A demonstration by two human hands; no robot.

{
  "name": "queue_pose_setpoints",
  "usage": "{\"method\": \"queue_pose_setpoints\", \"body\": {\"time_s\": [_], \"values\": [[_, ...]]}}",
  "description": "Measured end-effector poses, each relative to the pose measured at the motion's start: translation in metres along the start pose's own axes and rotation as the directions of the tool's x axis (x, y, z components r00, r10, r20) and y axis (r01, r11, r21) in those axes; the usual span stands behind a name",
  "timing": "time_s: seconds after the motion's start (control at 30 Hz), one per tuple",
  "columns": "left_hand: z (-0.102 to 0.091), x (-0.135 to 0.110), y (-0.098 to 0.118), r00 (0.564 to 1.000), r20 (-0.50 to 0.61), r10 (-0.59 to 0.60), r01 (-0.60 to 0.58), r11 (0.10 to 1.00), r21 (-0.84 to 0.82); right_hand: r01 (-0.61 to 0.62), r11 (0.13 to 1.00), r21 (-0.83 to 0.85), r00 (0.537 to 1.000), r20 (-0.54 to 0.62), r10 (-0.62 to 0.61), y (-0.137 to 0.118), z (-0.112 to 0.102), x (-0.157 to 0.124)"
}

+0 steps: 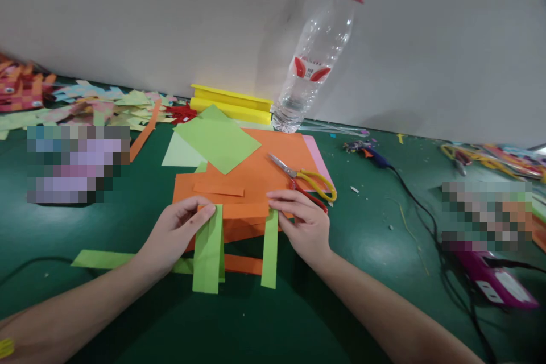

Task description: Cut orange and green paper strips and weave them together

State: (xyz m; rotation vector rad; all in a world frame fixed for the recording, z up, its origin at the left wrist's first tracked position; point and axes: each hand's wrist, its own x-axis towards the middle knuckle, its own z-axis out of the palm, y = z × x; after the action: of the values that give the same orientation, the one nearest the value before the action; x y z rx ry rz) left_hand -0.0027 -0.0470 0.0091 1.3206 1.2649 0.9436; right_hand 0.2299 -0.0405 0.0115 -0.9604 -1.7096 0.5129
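Note:
Between both hands stretches an orange paper strip [245,211], held above a stack of orange paper sheets [281,148]. My left hand [181,224] pinches its left end, where light green paper strips [207,256] hang down. At the other end, my right hand [305,222] grips the orange strip, and a single green strip [269,250] dangles beside the fingers. Just beyond the right hand lie scissors [315,180] with red and yellow handles, open on the sheets. A small orange strip [219,189] rests on the stack, and a green square sheet [217,139] lies behind it.
A tilted-looking plastic water bottle [319,48] stands by the grey wall, beside folded yellow paper [230,105]. Paper scraps [123,103] pile up at back left. On the right are a dark-blue tool [375,157] with a black cord and a magenta object [495,281]. Two patches are pixelated.

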Motion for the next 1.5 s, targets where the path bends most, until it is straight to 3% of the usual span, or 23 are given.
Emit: {"method": "queue_pose_setpoints", "body": {"time_s": [0.47, 0.97, 1.3, 1.5], "values": [[-0.0011, -0.0010, 0.0027, 0.999, 0.031, 0.036, -0.041, 0.983, 0.181, 0.038, 0.999, -0.023, 0.999, -0.017, -0.038, 0.0005, -0.0009, -0.0016], [-0.0020, -0.0016, 0.0007, 0.997, 0.013, 0.082, -0.082, 0.939, 0.333, 0.315, 0.933, -0.175, 0.949, 0.040, -0.313, -0.0027, -0.0031, 0.0007], [-0.0004, -0.0029, 0.0024, 0.994, 0.078, 0.080, -0.101, 0.938, 0.331, 0.319, 0.937, -0.144, 0.948, 0.055, -0.315, 0.0027, -0.0036, -0.0001], [-0.0008, -0.0018, 0.0041, 0.992, 0.108, 0.059, -0.085, 0.964, 0.253, 0.283, 0.953, -0.109, 0.955, 0.123, -0.270, 0.0015, -0.0043, -0.0006]]}}
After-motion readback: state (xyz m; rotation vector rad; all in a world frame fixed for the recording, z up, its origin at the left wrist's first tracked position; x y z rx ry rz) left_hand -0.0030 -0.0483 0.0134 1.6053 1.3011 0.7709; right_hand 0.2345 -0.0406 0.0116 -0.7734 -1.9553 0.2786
